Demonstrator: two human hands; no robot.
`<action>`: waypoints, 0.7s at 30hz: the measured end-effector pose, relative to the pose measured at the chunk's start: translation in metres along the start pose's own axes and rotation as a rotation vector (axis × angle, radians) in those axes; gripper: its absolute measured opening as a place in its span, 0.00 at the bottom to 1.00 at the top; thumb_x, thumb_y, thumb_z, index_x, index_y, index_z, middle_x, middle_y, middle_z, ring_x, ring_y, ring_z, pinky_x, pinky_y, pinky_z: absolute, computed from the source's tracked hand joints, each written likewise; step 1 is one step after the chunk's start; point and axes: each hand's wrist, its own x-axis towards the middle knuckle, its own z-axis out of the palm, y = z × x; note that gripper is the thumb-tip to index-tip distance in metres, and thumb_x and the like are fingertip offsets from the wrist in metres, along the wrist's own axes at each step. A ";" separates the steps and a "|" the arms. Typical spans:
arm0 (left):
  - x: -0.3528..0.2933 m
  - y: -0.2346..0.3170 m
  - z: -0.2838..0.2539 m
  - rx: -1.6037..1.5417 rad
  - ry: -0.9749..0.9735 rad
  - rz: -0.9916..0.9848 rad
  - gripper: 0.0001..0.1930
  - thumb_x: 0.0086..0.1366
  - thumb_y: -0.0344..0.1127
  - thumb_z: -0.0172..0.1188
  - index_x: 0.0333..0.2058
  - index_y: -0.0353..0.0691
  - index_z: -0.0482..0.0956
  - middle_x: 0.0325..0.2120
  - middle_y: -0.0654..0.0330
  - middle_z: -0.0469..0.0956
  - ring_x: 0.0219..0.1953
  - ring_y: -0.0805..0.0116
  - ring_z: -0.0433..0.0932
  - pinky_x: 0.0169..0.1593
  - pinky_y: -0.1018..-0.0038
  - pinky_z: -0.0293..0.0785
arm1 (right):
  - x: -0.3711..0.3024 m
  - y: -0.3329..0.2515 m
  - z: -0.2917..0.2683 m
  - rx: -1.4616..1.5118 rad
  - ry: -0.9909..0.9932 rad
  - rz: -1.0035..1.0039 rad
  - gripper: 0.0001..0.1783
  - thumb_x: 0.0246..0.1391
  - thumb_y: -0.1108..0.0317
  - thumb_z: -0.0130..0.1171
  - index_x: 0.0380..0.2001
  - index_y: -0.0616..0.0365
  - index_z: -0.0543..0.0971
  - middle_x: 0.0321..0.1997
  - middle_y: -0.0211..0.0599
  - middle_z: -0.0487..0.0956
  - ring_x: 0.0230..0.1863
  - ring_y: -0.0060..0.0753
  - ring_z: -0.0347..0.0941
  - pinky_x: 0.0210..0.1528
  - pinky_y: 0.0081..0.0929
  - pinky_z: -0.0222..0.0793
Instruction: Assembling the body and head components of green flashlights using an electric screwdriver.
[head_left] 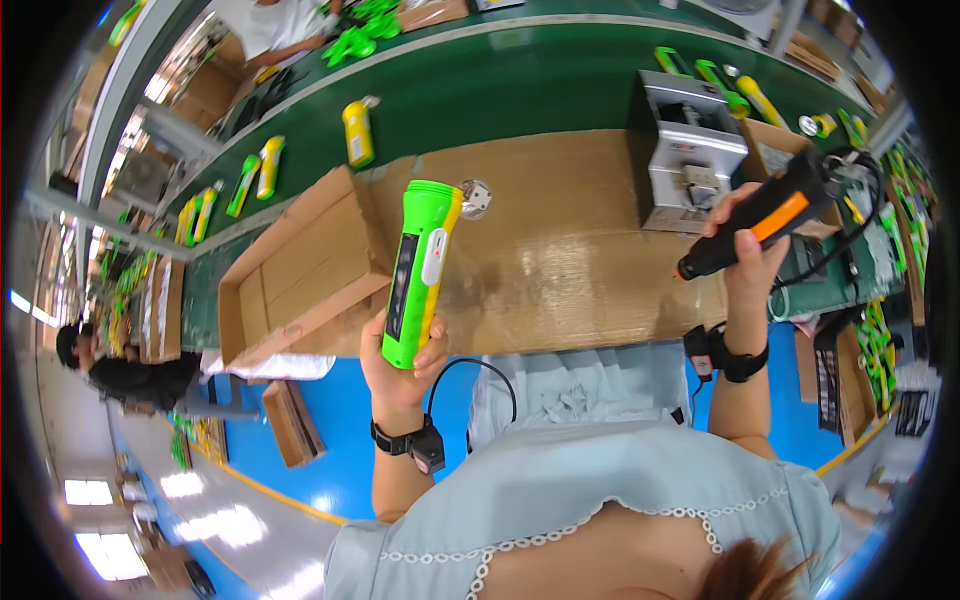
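Observation:
My left hand [396, 388] is closed round the lower end of a green and yellow flashlight [412, 285], held upright with its wide end away from me. A small silver round piece [477, 199] shows beside the wide end; whether it is attached, I cannot tell. My right hand [752, 268] grips a black electric screwdriver [745, 228] with an orange stripe, its tip pointing left and down. The tip is apart from the flashlight. Just beyond that hand stands a grey metal screw feeder [690, 150] on the bench.
A flat cardboard sheet [560, 270] covers the near bench, with an open cardboard tray [300, 265] at its left. Several flashlights, such as a yellow one [358, 135], stand on the green surface [480, 95] beyond. A co-worker [285, 30] sits across the bench. The screwdriver's cable [845, 245] hangs at right.

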 end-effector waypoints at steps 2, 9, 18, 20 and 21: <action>-0.025 0.003 -0.001 0.070 0.036 0.123 0.28 0.62 0.50 0.42 0.52 0.32 0.64 0.31 0.43 0.70 0.17 0.70 0.63 0.16 0.80 0.60 | 0.006 0.007 -0.002 0.024 -0.018 -0.041 0.24 0.46 0.62 0.63 0.41 0.65 0.68 0.29 0.39 0.73 0.28 0.30 0.72 0.32 0.25 0.70; -0.046 -0.014 0.000 0.979 0.342 0.457 0.30 0.60 0.52 0.49 0.54 0.34 0.63 0.35 0.52 0.74 0.26 0.70 0.73 0.27 0.78 0.67 | 0.015 0.021 0.006 0.082 -0.032 -0.070 0.20 0.49 0.66 0.60 0.42 0.67 0.68 0.32 0.41 0.72 0.30 0.31 0.72 0.33 0.26 0.70; 0.065 -0.087 -0.029 1.277 0.130 0.171 0.22 0.67 0.33 0.40 0.58 0.30 0.58 0.41 0.53 0.72 0.36 0.64 0.75 0.47 0.71 0.69 | 0.041 -0.020 0.004 -0.160 0.092 -0.286 0.22 0.52 0.61 0.59 0.41 0.68 0.68 0.36 0.51 0.76 0.27 0.35 0.73 0.31 0.29 0.71; 0.091 -0.108 -0.033 1.810 0.111 0.527 0.23 0.65 0.31 0.43 0.58 0.30 0.57 0.41 0.50 0.70 0.34 0.60 0.75 0.48 0.70 0.68 | 0.055 -0.028 -0.004 -0.137 0.097 -0.315 0.21 0.52 0.61 0.59 0.41 0.66 0.68 0.32 0.47 0.75 0.27 0.35 0.73 0.31 0.31 0.71; 0.098 -0.118 -0.007 1.822 0.033 0.695 0.23 0.62 0.29 0.47 0.57 0.36 0.62 0.40 0.47 0.68 0.31 0.54 0.74 0.42 0.67 0.71 | 0.062 -0.031 -0.005 -0.112 0.117 -0.321 0.20 0.53 0.61 0.59 0.41 0.65 0.68 0.30 0.46 0.74 0.26 0.35 0.72 0.31 0.31 0.71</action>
